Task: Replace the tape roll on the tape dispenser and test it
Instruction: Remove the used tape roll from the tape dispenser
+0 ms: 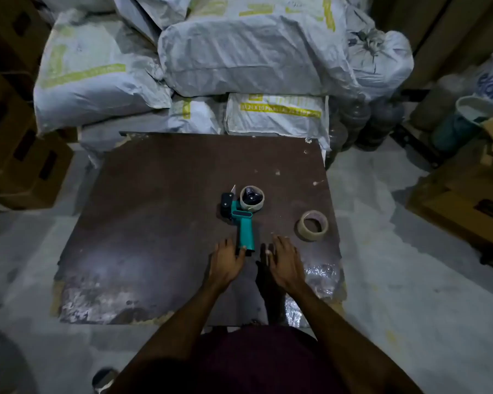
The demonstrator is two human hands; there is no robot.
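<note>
A teal tape dispenser (pixel 242 223) lies flat near the middle of the dark brown board (pixel 160 223), handle toward me. On its black hub sits a thin, nearly used-up tape roll (pixel 252 198). A fuller roll of clear tape (pixel 313 225) lies flat on the board to the right of the dispenser. My left hand (pixel 227 263) is open, its fingertips touching the end of the handle. My right hand (pixel 283 260) hovers open just right of the handle, holding nothing, short of the fuller roll.
Large white woven sacks (pixel 239 61) are piled behind the board. Cardboard boxes (pixel 17 155) stand at the left and a box (pixel 464 203) at the right. A teal bucket (pixel 464 120) sits at the far right. Pale floor surrounds the board.
</note>
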